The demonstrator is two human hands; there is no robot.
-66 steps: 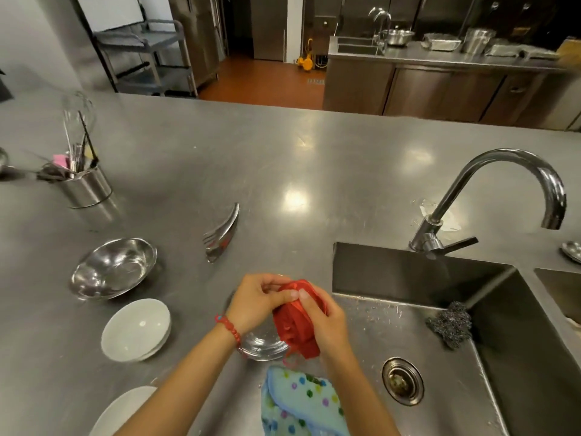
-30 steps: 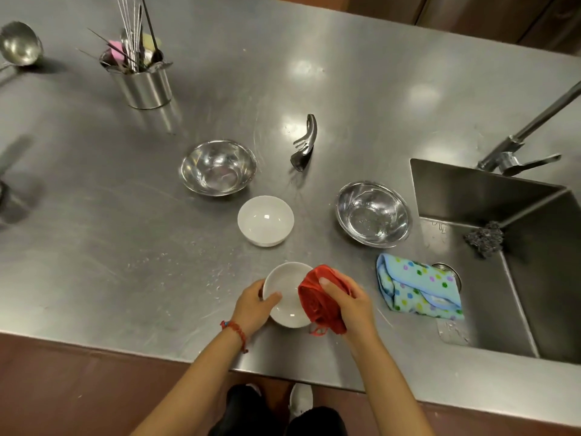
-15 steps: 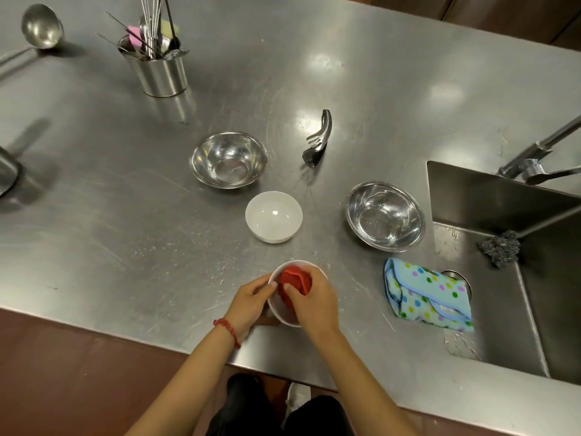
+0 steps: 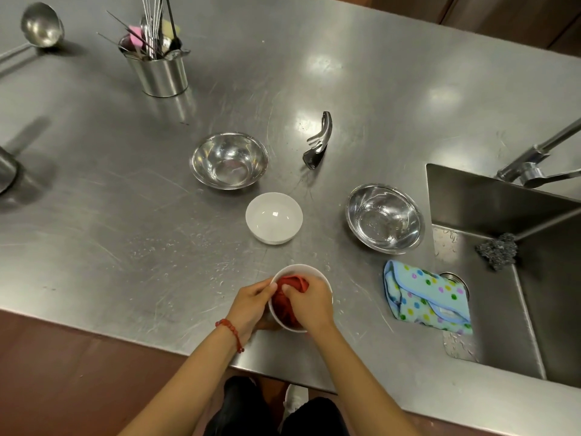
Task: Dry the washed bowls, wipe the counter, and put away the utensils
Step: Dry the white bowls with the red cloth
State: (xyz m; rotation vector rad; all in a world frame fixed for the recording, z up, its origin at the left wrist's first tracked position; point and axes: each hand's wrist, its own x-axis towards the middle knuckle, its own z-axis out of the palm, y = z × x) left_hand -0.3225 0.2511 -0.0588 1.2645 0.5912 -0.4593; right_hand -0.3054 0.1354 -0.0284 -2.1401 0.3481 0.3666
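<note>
- No brand, label or writing can be read on anything.
- Four bowls on the steel surface (image 4: 94,215) — two white, two steel (image 4: 230,160) (image 4: 385,218).
- Left hand (image 4: 251,305) grips the near white bowl (image 4: 317,273) at its rim; right hand (image 4: 309,305) clamps a red cloth (image 4: 290,283) inside it.
- Second white bowl (image 4: 274,218) sits just beyond, apart from the hands.
- One dotted cloth (image 4: 427,297) overhangs the sink (image 4: 503,309) edge; one scourer (image 4: 498,250) inside.
- One tongs (image 4: 318,140), one ladle (image 4: 41,25), one utensil cup (image 4: 160,75) — well apart.

Bright overhead glare patches on the steel counter (image 4: 345,99); edges bow.
</note>
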